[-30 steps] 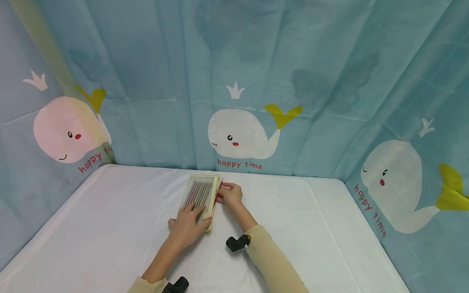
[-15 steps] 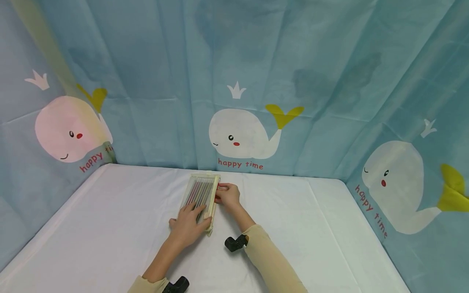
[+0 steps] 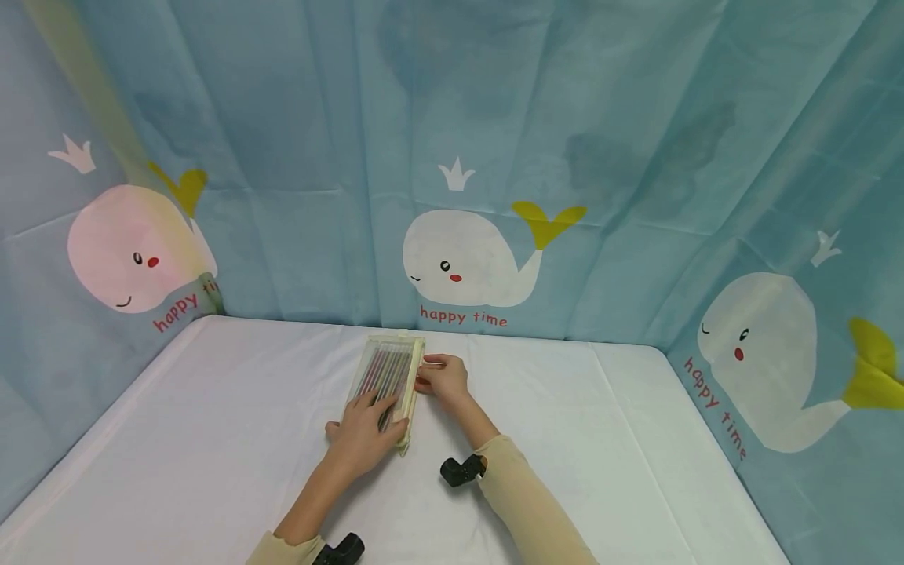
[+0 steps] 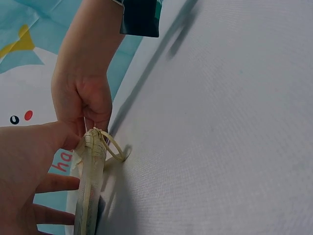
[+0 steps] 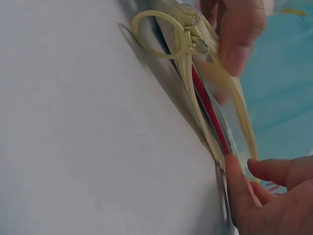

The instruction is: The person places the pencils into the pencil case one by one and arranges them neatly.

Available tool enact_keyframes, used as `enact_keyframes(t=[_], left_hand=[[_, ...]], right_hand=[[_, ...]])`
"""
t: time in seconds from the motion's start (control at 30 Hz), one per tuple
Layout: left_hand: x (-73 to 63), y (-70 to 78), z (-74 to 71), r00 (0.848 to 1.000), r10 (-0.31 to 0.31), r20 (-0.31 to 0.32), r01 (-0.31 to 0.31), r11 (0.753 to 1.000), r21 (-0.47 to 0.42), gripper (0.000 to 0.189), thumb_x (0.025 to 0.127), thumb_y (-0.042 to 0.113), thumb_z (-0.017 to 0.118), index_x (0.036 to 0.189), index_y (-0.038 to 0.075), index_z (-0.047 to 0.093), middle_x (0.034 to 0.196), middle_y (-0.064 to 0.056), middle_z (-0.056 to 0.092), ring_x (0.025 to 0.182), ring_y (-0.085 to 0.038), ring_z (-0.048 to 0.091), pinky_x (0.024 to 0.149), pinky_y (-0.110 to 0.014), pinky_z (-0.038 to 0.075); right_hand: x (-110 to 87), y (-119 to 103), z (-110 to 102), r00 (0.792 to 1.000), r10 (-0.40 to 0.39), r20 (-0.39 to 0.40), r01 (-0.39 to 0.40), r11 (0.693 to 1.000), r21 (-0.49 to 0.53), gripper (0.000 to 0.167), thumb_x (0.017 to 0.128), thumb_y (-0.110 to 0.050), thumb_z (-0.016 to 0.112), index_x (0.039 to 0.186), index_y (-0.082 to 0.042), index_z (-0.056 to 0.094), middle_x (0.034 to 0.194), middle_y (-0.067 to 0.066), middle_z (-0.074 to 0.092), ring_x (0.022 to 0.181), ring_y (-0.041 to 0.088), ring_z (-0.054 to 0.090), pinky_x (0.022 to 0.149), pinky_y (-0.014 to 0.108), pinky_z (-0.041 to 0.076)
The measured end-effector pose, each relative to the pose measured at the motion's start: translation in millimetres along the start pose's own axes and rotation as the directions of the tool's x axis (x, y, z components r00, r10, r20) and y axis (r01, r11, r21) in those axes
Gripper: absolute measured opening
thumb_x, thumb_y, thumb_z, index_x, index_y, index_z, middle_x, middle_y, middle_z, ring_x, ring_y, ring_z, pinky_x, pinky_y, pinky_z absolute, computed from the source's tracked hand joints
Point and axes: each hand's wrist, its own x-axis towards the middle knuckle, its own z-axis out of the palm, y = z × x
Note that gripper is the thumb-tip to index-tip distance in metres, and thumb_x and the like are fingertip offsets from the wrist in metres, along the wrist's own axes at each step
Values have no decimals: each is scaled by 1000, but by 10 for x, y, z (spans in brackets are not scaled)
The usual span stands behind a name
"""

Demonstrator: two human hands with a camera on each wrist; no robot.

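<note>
A clear pencil case (image 3: 417, 362) with cream zipped edges lies on the table, several slim pencils (image 3: 387, 369) showing through its top. My left hand (image 3: 362, 439) holds its near end, fingers spread over the film and thumb at the right-hand edge. At that same edge, farther up, is my right hand (image 3: 445, 382). The right wrist view shows the zip mouth gaping, with a slim red pencil (image 5: 210, 111) along the opening. One finger of the right hand (image 5: 283, 196) touches the pencil's far end; the thumb touches the upper edge. The right fingertips are partly hidden in the head view.
A cream loop (image 5: 142, 22) hangs from the zip end. White cloth (image 3: 565, 439) covers the table. Behind and beside it hangs a blue curtain (image 3: 297, 118) printed with whales. Each forearm carries a black wrist camera (image 3: 462, 469).
The red pencil stuck out at the case's right edge and is now hidden there in the head view. My right hand shifted slightly left, then back right. My left hand has stayed put.
</note>
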Motion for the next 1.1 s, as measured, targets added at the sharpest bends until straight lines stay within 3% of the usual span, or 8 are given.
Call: enact_keyframes(t=[0.13, 0.37, 0.5, 0.7, 0.87, 1.1], left_hand=[[-4, -3, 3, 1000, 3, -3, -3, 1000, 7, 54, 100, 42, 66, 142, 8, 66, 153, -29, 51, 142, -53, 44, 89, -81, 37], [-6, 9, 30, 1000, 0, -6, 0, 1000, 14, 55, 99, 43, 68, 141, 7, 67, 153, -30, 51, 142, -53, 44, 91, -83, 35], [-4, 16, 45, 1000, -3, -4, 3, 999, 37, 56, 99, 44, 68, 142, 8, 67, 154, -29, 50, 143, -52, 43, 92, -84, 35], [12, 42, 59, 1000, 2, 6, -2, 997, 71, 59, 99, 48, 69, 143, 10, 66, 155, -29, 48, 143, -53, 42, 92, -84, 36], [-5, 28, 69, 1000, 12, 5, -12, 996, 89, 60, 99, 51, 68, 144, 12, 66, 156, -28, 48, 143, -53, 42, 91, -84, 37], [-10, -15, 26, 1000, 27, -13, -26, 998, 65, 58, 101, 50, 64, 145, 13, 65, 155, -27, 49, 143, -55, 41, 93, -85, 33]], right_hand=[[-20, -25, -82, 1000, 1, -2, -1, 1000, -12, 36, 96, 8, 67, 131, 14, 64, 112, 30, 73, 86, 24, 76, 78, 37, 65], [-99, -94, -251, 998, -62, 32, 62, 998, 6, 35, 95, 7, 68, 128, 17, 63, 100, 24, 76, 80, 20, 76, 75, 36, 65], [-147, -141, -319, 998, -46, 37, 46, 999, 0, 38, 97, 7, 66, 134, 17, 61, 111, 31, 73, 84, 21, 75, 81, 40, 64], [-213, -198, -459, 998, -45, 42, 47, 998, -39, 41, 100, 5, 65, 138, 17, 57, 120, 36, 69, 96, 34, 76, 84, 43, 64], [-272, -210, -597, 997, -65, 35, 67, 996, -54, 39, 100, 5, 64, 137, 16, 59, 120, 34, 69, 92, 25, 75, 79, 36, 64], [-357, -289, -747, 998, -63, 26, 64, 997, -43, 37, 100, 7, 62, 136, 17, 59, 124, 37, 66, 94, 28, 76, 80, 36, 64]])
